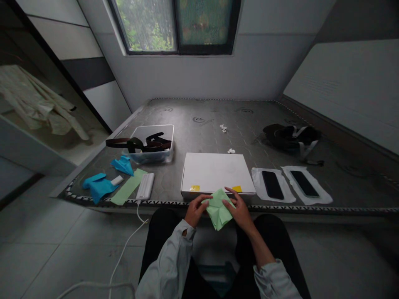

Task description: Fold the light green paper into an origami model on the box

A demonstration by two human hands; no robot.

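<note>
Between my two hands is a folded sheet of light green paper (218, 211), creased and pointed at its lower end. My left hand (196, 209) pinches its left edge, and my right hand (240, 211) has its fingers closed on the right side. Both hands are above my lap, just in front of a white box (216, 172) with two yellow pieces on its near edge. To the left lie a green paper strip (129, 187), blue folded paper (101, 189) and another blue folded piece (123, 165).
A white power bank (145, 186) with a cable sits left of the box. Behind it, a clear plastic bin (168, 151) holds dark belts (152, 143). Two phones (272, 185) (304, 183) lie on white wrappers at right. A black bag (286, 137) and crumpled white scraps (223, 128) lie farther back.
</note>
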